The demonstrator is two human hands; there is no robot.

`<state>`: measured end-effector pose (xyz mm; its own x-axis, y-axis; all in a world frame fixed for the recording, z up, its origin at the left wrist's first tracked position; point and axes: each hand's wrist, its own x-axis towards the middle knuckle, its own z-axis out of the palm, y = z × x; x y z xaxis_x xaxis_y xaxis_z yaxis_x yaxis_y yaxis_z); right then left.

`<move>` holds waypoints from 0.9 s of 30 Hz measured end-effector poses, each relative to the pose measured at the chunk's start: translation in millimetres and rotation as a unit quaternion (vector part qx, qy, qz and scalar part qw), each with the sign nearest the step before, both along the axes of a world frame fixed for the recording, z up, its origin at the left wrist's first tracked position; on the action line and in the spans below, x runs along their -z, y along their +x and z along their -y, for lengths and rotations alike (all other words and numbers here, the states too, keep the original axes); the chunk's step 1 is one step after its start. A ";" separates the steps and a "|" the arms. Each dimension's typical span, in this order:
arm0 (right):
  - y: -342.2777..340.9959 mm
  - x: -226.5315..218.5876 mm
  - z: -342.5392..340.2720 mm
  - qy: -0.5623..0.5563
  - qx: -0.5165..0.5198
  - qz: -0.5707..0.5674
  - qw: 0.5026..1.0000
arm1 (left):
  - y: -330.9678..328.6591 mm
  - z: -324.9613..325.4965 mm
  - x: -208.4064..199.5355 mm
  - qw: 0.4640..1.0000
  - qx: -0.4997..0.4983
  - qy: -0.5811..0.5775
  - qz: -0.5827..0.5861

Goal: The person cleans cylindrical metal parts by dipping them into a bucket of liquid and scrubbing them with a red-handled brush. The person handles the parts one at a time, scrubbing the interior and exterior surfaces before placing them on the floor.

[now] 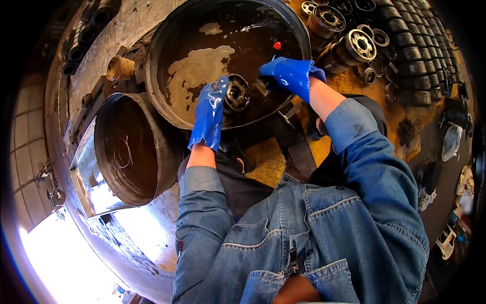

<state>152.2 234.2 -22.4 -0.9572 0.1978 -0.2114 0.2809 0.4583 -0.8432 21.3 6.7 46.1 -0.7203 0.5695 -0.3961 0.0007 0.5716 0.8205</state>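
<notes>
Wearing a wet blue glove, my left hand (210, 106) is closed on the edge of a round metal bearing (237, 93), its open face with dark holes turned up. It is held over the near side of a wide round basin (150, 76) of dark liquid with tan foam. My right hand (288, 77), also gloved in blue, is closed around a tool with a red-tipped handle (276, 46). Its working end, just right of the bearing, is smeared by motion and looks like a brush. A narrow gap shows between that end and the bearing.
Left of the basin stands a metal drum (157, 147) with brown liquid and a wire loop inside. A rusty cup-shaped piece (120, 68) sits above it. At the right are stacked bearings (360, 46), loose rings (380, 38) and rows of dark cylindrical parts (412, 55).
</notes>
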 end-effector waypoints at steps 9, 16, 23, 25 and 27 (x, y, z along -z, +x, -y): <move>-16.2 17.0 23.4 -0.459 0.296 0.106 0.831 | -3.7 9.6 13.5 0.997 0.000 0.068 0.024; -47.9 51.6 58.8 -0.476 0.319 0.108 0.812 | -14.4 14.9 28.9 0.992 -0.017 0.088 0.085; -44.4 -57.7 60.7 -0.046 0.021 0.110 0.993 | -13.1 11.4 23.5 0.998 0.031 0.059 0.012; -41.0 -42.9 61.2 0.106 -0.045 -0.052 0.992 | -23.9 6.7 42.4 0.997 -0.002 0.059 0.056; -32.7 -32.0 51.0 0.195 -0.092 -0.021 0.976 | -20.3 0.5 39.7 0.993 -0.015 0.072 0.092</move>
<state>119.6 183.2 9.6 -0.9902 0.0799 -0.1144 0.1331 0.7868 -0.6027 0.9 6.2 6.4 -0.6606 0.6090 -0.4390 -0.1716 0.4467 0.8781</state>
